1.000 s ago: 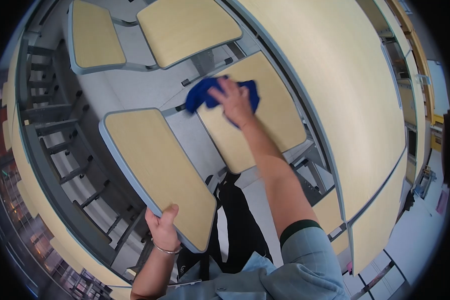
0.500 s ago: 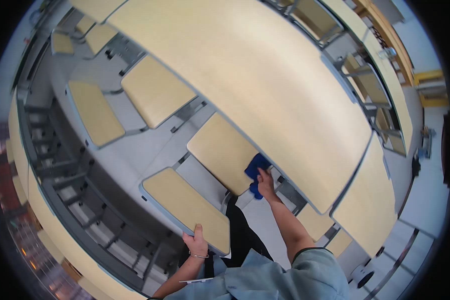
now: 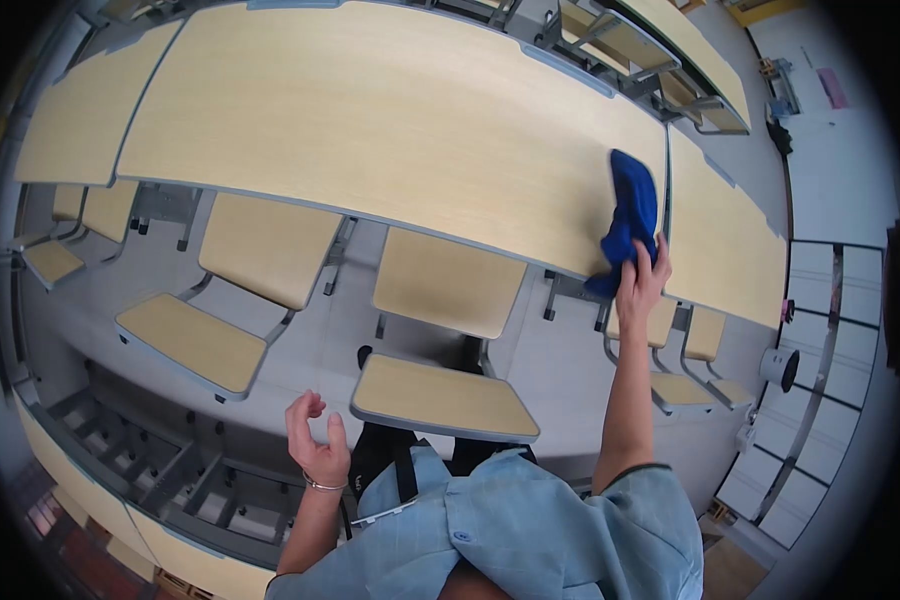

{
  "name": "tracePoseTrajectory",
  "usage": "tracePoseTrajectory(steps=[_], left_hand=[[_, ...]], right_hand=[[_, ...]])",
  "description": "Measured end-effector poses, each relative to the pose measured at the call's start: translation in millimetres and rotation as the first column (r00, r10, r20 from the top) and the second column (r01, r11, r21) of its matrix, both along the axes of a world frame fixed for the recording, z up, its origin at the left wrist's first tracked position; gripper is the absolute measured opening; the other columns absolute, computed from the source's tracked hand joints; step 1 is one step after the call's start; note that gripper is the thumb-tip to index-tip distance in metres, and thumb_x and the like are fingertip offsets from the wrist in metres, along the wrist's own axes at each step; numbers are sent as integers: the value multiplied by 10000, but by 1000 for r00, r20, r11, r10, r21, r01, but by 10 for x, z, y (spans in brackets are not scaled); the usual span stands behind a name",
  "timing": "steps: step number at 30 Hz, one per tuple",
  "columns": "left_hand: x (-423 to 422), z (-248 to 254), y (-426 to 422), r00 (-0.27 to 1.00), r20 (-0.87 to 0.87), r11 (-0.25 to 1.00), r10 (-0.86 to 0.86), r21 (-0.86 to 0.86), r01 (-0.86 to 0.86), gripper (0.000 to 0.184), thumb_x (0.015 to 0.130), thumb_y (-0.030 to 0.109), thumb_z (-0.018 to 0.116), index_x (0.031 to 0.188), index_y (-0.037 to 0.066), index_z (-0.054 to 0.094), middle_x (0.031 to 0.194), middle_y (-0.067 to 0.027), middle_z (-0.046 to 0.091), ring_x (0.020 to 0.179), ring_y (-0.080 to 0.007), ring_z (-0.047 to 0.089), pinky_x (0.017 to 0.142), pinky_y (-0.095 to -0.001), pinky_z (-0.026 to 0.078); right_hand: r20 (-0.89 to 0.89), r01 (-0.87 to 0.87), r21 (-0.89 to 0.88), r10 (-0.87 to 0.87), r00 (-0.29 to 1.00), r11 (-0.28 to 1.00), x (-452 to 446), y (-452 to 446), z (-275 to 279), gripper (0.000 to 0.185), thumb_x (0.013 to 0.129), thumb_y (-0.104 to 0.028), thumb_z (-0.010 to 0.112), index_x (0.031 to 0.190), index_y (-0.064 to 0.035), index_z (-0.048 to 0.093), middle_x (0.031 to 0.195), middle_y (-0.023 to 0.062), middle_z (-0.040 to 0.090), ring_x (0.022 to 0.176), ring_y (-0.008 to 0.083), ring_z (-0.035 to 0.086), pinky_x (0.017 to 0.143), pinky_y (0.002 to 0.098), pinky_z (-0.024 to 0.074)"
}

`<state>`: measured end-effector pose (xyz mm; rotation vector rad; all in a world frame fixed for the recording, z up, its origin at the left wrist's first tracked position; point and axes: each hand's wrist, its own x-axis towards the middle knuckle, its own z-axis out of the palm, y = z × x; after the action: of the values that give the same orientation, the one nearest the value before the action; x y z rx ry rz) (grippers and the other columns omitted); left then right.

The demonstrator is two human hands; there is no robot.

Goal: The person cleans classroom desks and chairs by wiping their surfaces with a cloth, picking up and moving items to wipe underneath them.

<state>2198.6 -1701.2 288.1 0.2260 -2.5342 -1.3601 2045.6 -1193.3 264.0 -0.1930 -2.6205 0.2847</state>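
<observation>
A blue cloth point(image 3: 634, 205) lies bunched on the right end of the long wooden desk point(image 3: 390, 110), part of it over the front edge. My right hand point(image 3: 643, 275) grips its near end, with the arm stretched forward. Left of the chair back point(image 3: 445, 398) in front of my body, my left hand point(image 3: 318, 440) is raised with fingers apart and slightly curled, touching nothing. A bracelet is on that wrist. The chair's seat point(image 3: 450, 283) is between its back and the desk.
Another chair point(image 3: 195, 340) is to the left, and more chairs point(image 3: 678, 388) stand at the right. A second desk section point(image 3: 720, 230) adjoins the long desk. Behind at lower left is a desk row with dark compartments point(image 3: 150, 450). A white bin point(image 3: 778, 368) is far right.
The view has turned toward the desk. My right hand has moved the blue cloth from the chair seat onto the desk's right end. My left hand has let go of the chair back.
</observation>
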Motion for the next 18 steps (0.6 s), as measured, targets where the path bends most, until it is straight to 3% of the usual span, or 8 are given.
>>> tracePoseTrajectory(steps=[3, 8, 10, 11, 13, 14, 15, 18], left_hand=[[-158, 58, -329, 999, 47, 999, 12, 48, -14, 404, 898, 35, 634, 1285, -65, 575, 1074, -177, 632, 866, -238, 640, 769, -335, 533], [-522, 79, -570, 998, 62, 997, 16, 73, -20, 369, 930, 47, 623, 1277, -68, 578, 1084, -167, 631, 870, -223, 644, 777, -327, 536], [-775, 105, -526, 996, 91, 998, -6, 64, 0, 350, 936, 38, 617, 1268, -66, 579, 1099, -163, 627, 886, -217, 637, 781, -325, 531], [-908, 124, -511, 994, 111, 998, -21, 56, 15, 341, 939, 34, 615, 1264, -66, 579, 1106, -161, 625, 894, -215, 634, 783, -324, 528], [-1243, 106, -448, 994, 100, 999, -49, 26, 47, 326, 949, 42, 612, 1256, -61, 581, 1137, -161, 617, 922, -216, 625, 789, -323, 521], [-1434, 91, -403, 994, 91, 998, -60, 11, 60, 318, 953, 46, 611, 1253, -58, 581, 1152, -160, 612, 935, -217, 620, 792, -322, 517], [-1661, 92, -342, 994, 83, 997, -73, -10, 74, 319, 961, 64, 611, 1256, -52, 582, 1162, -160, 608, 947, -221, 613, 798, -328, 513], [-2275, 94, -316, 992, 91, 989, -83, -115, 93, 327, 982, 122, 610, 1269, -34, 584, 1195, -165, 595, 995, -248, 600, 833, -355, 505]], right_hand=[[184, 313, 145, -336, 924, 939, -338, 389, -727, 467, 959, -403, 571, 1415, -307, 587, 1584, 180, 374, 1421, 418, 370, 1083, 599, 307], [60, 279, 272, -306, 950, 921, -1147, -587, -888, 506, 921, -393, 614, 1381, -183, 597, 1560, 170, 417, 1347, 421, 459, 988, 595, 416], [163, 74, 80, -86, 983, 994, -1426, -1746, -595, 524, 895, -367, 621, 1359, -128, 579, 1548, 161, 427, 1408, 422, 377, 1087, 616, 338], [139, -30, 156, 8, 990, 987, -1538, -2331, -666, 534, 901, -353, 601, 1379, -121, 544, 1556, 176, 402, 1439, 416, 331, 1139, 626, 278], [182, -266, -18, 265, 947, 964, -1801, -3437, -606, 522, 921, -301, 567, 1395, -88, 518, 1555, 207, 386, 1425, 444, 348, 1107, 623, 346], [111, -344, -60, 349, 931, 937, -1943, -3949, -748, 513, 910, -292, 580, 1376, -78, 550, 1550, 219, 391, 1409, 458, 366, 1064, 602, 397], [202, -546, -223, 586, 785, 808, -2062, -4221, -498, 509, 897, -281, 595, 1362, -74, 587, 1556, 209, 394, 1411, 452, 370, 1076, 569, 380], [23, -710, -195, 727, 687, 677, -2201, -4677, -677, 445, 872, -216, 622, 1298, -91, 650, 1562, 142, 420, 1437, 411, 362, 1103, 526, 339]])
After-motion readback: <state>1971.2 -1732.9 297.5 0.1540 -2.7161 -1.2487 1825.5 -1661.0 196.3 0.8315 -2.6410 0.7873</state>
